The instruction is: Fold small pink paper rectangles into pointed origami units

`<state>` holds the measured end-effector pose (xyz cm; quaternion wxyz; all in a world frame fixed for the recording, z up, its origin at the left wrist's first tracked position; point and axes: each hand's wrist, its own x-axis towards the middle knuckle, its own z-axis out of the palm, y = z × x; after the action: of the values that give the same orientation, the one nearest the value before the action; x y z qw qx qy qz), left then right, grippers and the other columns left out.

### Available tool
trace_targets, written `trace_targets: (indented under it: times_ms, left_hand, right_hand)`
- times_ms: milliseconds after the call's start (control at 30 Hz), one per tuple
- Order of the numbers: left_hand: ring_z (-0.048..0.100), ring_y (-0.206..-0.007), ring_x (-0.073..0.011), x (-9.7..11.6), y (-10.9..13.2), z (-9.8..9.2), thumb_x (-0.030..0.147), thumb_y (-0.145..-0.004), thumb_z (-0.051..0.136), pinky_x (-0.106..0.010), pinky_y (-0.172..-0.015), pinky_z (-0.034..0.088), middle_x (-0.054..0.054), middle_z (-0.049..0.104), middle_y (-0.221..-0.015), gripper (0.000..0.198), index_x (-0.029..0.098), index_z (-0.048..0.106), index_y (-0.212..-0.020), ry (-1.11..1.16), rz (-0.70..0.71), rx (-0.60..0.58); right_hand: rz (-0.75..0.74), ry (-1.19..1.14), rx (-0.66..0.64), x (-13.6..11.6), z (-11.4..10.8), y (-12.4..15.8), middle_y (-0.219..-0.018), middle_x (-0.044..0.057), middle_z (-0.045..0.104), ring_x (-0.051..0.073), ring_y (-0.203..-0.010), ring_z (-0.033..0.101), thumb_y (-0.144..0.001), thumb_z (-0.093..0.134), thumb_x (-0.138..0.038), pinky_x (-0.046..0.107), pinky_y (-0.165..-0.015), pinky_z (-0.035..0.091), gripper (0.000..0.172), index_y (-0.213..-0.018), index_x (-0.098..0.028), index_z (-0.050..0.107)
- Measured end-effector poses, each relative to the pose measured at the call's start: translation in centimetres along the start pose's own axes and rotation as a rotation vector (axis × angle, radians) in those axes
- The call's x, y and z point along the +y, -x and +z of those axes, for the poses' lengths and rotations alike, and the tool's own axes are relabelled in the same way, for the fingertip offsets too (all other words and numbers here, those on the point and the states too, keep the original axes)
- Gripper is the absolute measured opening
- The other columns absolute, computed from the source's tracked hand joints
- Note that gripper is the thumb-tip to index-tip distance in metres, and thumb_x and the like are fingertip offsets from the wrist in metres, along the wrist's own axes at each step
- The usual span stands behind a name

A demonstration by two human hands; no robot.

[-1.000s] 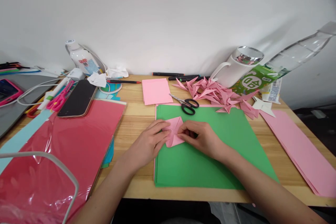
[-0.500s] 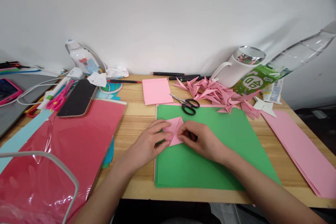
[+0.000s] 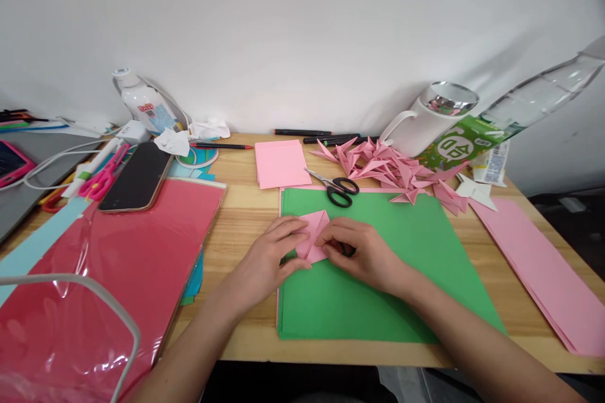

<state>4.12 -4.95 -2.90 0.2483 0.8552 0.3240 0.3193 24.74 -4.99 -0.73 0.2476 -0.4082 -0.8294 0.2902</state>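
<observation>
A small pink paper square (image 3: 314,222) with diagonal creases lies on the green paper stack (image 3: 406,302). Across its left side rest the spread fingers of my left hand (image 3: 274,252), thumb by the lower edge. My right hand (image 3: 359,250) pinches the square's right part between thumb and fingers, covering that corner. Something dark shows through the gap in my right hand; I cannot make out what it is. Just beyond both hands lie black-handled scissors (image 3: 339,191), half apart. Behind them sits a stack of pink squares (image 3: 282,164).
Folded pink paper pieces (image 3: 387,167) are heaped at the back right, before a white mug (image 3: 420,123). Pink strips (image 3: 543,277) lie at the right edge. To the left are a red paper pack (image 3: 127,264), a phone (image 3: 137,177), pink scissors (image 3: 104,176) and a white cable (image 3: 113,305).
My right fingertips have shifted slightly left over the pink square. My left hand stays on it, its thumb slightly lower and to the right. The view has turned a little.
</observation>
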Motion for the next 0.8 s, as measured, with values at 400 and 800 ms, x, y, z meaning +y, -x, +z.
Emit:
trace_targets:
  times_ms: [400,800]
  left_hand:
    - [0.049,-0.115,-0.0209,0.35,-0.22,-0.22,0.018,-0.084,0.055,-0.042,-0.095,0.044,-0.011,0.061,-0.115,0.018,0.016,0.064,-0.1,-0.021,0.042,0.006]
    - [0.049,-0.115,-0.0224,0.44,-0.33,-0.43,0.024,-0.082,0.058,-0.043,-0.094,0.045,-0.01,0.061,-0.115,0.016,0.018,0.067,-0.095,0.021,-0.014,-0.011]
  right_hand:
    - [0.067,0.062,0.039,0.01,0.53,-0.04,-0.069,0.002,0.058,0.012,-0.062,0.049,-0.08,0.06,-0.024,0.024,-0.058,0.039,0.007,-0.081,-0.018,0.064]
    - [0.083,0.052,0.044,0.08,0.65,-0.07,-0.068,0.0,0.056,0.011,-0.06,0.047,-0.078,0.061,-0.022,0.023,-0.056,0.037,0.005,-0.079,-0.018,0.064]
